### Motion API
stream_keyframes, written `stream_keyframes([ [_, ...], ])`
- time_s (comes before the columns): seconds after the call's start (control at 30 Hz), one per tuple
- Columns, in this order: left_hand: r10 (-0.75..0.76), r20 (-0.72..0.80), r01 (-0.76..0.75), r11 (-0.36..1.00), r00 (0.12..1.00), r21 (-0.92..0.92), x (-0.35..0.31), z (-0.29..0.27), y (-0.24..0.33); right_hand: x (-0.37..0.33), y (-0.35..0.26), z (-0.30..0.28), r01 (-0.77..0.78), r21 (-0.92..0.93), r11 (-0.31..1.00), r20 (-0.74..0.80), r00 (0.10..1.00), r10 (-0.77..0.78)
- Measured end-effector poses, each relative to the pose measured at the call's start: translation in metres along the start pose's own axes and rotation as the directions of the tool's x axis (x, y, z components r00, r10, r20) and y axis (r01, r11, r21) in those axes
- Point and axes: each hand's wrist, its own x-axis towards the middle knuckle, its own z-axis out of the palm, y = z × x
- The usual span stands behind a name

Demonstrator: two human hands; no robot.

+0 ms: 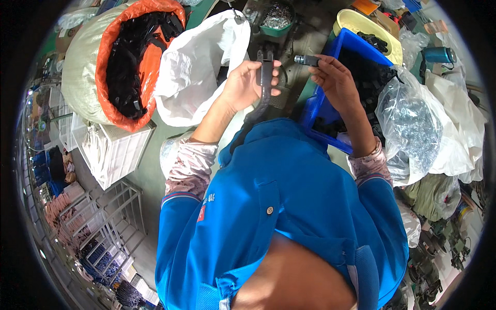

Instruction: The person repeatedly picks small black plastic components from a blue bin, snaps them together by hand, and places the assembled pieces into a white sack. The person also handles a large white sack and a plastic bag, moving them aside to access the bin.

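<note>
Beyond the deep blue rectangular plastic bin (313, 114) sits a pale yellow oval plastic tub (356, 23), and left of that bin your left hand (244, 85) curls its fingers round a long black fork-topped part (265, 72). Now, at the bin's left side, your right hand (337, 77) pinches a small black block with a silvery end (310, 61), poking out leftward, apart from the long part!

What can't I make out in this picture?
In the head view:
- Small dark piece: one end is hidden by the right hand.
- Black part: partly covered by the left hand.
- White bag: its bottom is hidden by its near wall.
- Blue bin: shadow blurs its dark contents together.
- Metal bits in the green bowl: too small to count.
</note>
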Motion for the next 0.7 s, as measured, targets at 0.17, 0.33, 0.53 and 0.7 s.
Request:
stream_keyframes([
  [0.17, 0.201, -0.210, 0.013, 0.692, 0.957, 0.721, -0.002, 0.026, -0.014, 0.002, -0.016, 0.007, 0.038, 0.016, 0.999, 0.068, 0.997, -0.039],
  [0.33, 0.140, -0.160, -0.008, 0.776, 0.977, 0.630, -0.003, 0.028, -0.029, 0.010, -0.016, 0.012, 0.072, -0.077, 0.994, 0.109, 0.992, -0.063],
  [0.53, 0.127, -0.099, -0.030, 0.750, 0.987, 0.661, -0.007, 0.021, -0.027, 0.013, -0.011, 0.020, 0.171, -0.363, 0.916, 0.049, 0.985, -0.164],
  [0.7, 0.106, -0.107, -0.012, 0.760, 0.989, 0.650, -0.008, 0.022, -0.028, 0.017, -0.018, 0.022, 0.208, -0.549, 0.810, 0.147, 0.977, -0.151],
])
